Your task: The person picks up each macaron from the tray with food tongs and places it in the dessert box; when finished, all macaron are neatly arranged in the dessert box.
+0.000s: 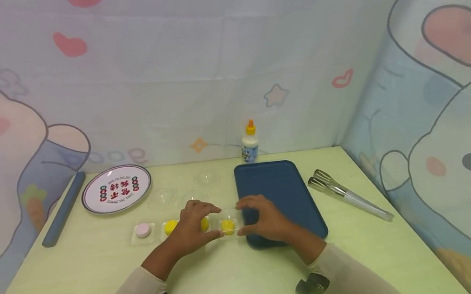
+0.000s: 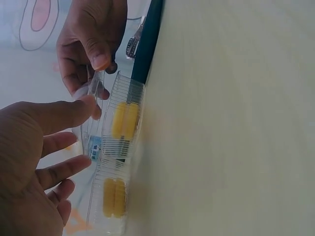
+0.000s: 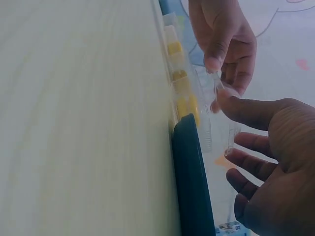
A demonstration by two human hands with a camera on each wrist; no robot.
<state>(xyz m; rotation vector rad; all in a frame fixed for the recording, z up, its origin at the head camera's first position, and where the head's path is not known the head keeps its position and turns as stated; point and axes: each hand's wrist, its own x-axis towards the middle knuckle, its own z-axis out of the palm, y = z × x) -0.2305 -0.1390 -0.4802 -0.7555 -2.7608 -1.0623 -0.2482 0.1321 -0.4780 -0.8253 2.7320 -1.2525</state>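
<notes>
A clear plastic lid (image 2: 93,115) is pinched between my left hand (image 1: 193,227) and my right hand (image 1: 264,217), thumbs on the near edge and fingers on the far edge. It hangs just above a clear box (image 2: 136,135) that holds a yellow macaron (image 1: 228,226). To the left stand more clear boxes with a yellow macaron (image 1: 171,226), another yellow macaron (image 1: 204,224) partly behind my left hand, and a pale pink macaron (image 1: 143,230) at the end of the row.
A dark blue tray (image 1: 280,194) lies under my right hand's side, with metal tongs (image 1: 348,195) farther right. Behind are a glue bottle (image 1: 250,145), clear lids (image 1: 163,197) and a printed plate (image 1: 117,204). A grey-blue rod (image 1: 63,211) lies along the left edge.
</notes>
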